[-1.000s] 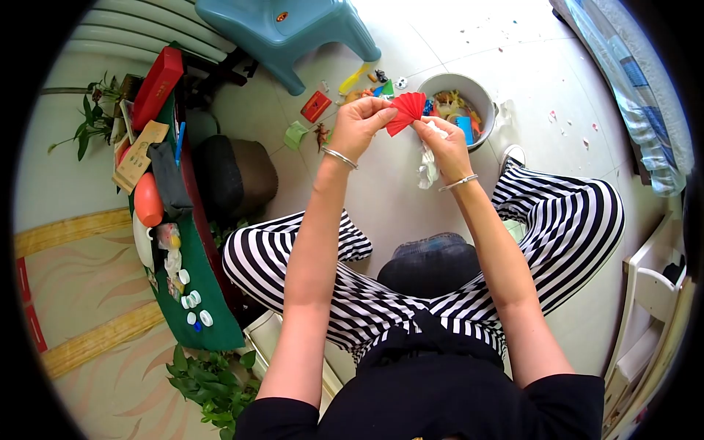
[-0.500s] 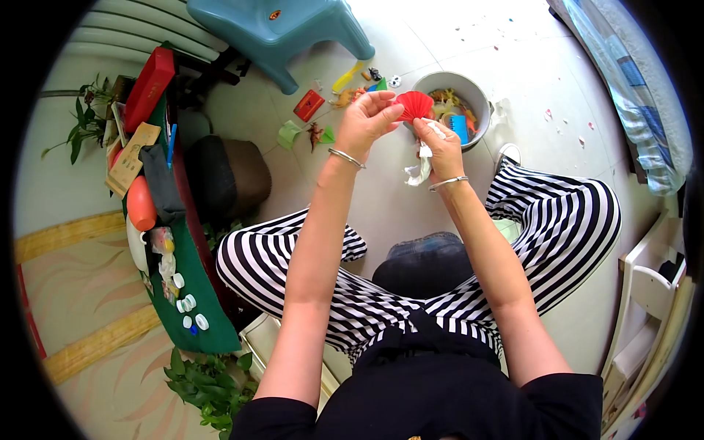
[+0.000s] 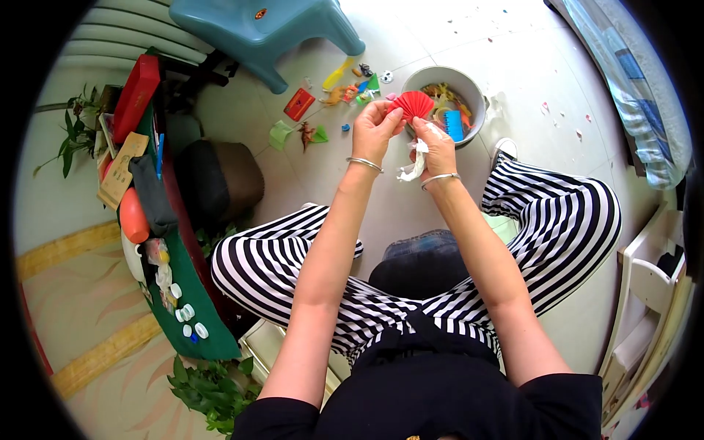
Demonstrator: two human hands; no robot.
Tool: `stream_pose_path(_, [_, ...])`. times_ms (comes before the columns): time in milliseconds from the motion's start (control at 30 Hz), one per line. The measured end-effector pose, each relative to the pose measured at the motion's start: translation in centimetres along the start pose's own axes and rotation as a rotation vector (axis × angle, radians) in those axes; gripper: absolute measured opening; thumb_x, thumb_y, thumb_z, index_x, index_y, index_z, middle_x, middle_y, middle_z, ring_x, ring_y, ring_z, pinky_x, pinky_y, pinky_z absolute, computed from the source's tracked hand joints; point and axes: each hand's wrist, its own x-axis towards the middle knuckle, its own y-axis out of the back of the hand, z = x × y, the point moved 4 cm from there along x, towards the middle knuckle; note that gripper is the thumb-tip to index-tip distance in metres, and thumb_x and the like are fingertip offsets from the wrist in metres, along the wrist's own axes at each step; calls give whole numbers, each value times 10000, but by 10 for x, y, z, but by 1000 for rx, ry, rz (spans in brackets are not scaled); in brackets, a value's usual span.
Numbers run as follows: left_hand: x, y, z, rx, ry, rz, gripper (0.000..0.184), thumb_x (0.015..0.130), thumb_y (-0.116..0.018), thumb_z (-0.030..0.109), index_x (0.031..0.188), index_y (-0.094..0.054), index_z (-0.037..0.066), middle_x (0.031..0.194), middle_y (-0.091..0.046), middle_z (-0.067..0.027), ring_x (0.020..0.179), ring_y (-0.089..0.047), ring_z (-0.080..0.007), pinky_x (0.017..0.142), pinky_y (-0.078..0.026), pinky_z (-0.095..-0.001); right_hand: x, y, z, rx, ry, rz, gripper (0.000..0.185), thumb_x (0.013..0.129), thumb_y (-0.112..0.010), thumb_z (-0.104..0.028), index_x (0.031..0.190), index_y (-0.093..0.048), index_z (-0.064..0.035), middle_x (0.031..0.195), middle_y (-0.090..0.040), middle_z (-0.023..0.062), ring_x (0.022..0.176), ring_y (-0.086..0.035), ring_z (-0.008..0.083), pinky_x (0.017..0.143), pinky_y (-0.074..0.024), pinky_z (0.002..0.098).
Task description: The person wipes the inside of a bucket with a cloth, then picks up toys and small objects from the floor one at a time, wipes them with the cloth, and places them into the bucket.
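A small red pleated fan (image 3: 413, 105) is spread between my two hands, just this side of the grey bucket (image 3: 478, 94). My left hand (image 3: 375, 132) pinches its left edge between thumb and fingers. Its right lower edge is gripped by my right hand (image 3: 435, 149), which also has a crumpled white tissue (image 3: 416, 163) in the palm, hanging out toward the left. Toys lie in the bucket, among them a blue comb-like piece (image 3: 454, 126) and several coloured figures.
Left of the bucket, small toys are scattered on the floor: a red card-like piece (image 3: 299, 104), a yellow stick (image 3: 338, 75), a brown dinosaur (image 3: 305, 136). A blue plastic stool (image 3: 271, 33) stands behind them. To the left is a green-topped table (image 3: 192, 293) holding bottle caps and boxes.
My left hand has moved onto the fan and now pinches its edge; before, its fingers were raised beside it. My right hand keeps hold of the fan and tissue.
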Motion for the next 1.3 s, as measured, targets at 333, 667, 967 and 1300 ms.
stream_pose_path(333, [39,-27,-47,12,16,-35,430,774,-639,5,1170,-473,-6,941,-629,-81,795,-592,-110,665,-492,-224,52,34,12,245,-78,255,160,777,-685,-151,863,-591,-52,737,-591,11,570,-537,106,478,-423,252])
stream_pose_path(667, [95,-20,-113,77,178,63,494,746,-647,-5,1196,-442,-21,1104,-558,-136,889,-592,-163,714,-518,-252,141,91,45,304,-49,499,154,744,-713,-128,829,-613,-48,754,-626,52,624,-582,181,553,-476,312])
stream_pose_path(967, [91,2,-134,-5,148,88,285,800,-615,45,1067,-531,-12,960,-622,-99,766,-615,-136,636,-518,-242,166,102,61,285,-297,476,182,813,-625,-268,902,-576,-117,739,-587,17,799,-574,215,743,-479,444])
stream_pose_path(1300, [36,128,-115,-128,149,560,200,811,-610,82,995,-562,22,854,-628,-55,686,-609,-120,580,-498,-215,89,-41,102,-104,-216,93,146,729,-680,-141,817,-599,-57,686,-536,2,576,-499,118,508,-384,264])
